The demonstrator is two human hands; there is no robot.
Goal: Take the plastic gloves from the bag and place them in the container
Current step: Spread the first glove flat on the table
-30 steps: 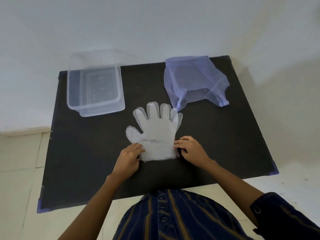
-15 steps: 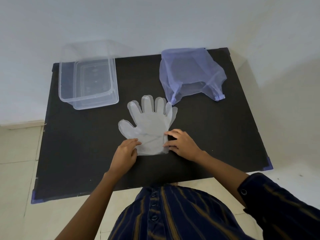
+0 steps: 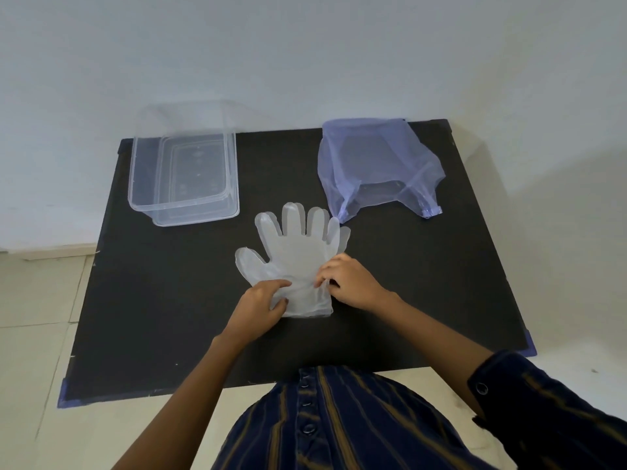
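Observation:
A stack of clear plastic gloves (image 3: 294, 252) lies flat on the black table (image 3: 169, 317), fingers pointing away from me. My left hand (image 3: 261, 308) rests on the cuff's left side, thumb and forefinger on the plastic. My right hand (image 3: 349, 281) pinches the cuff's right side, bunching the plastic a little. The clear rectangular container (image 3: 185, 171) stands at the back left, with nothing in it. The pale purple plastic bag (image 3: 376, 167) lies at the back right, its handles toward me.
The table stands against a white wall. Its front edge is close to my body, with blue tape at the corners. Tiled floor shows at the left. Bare tabletop lies between the gloves and the container.
Both hands have slid inward over the gloves' cuff. My right hand now pinches the plastic. The gloves, bag and container lie where they were.

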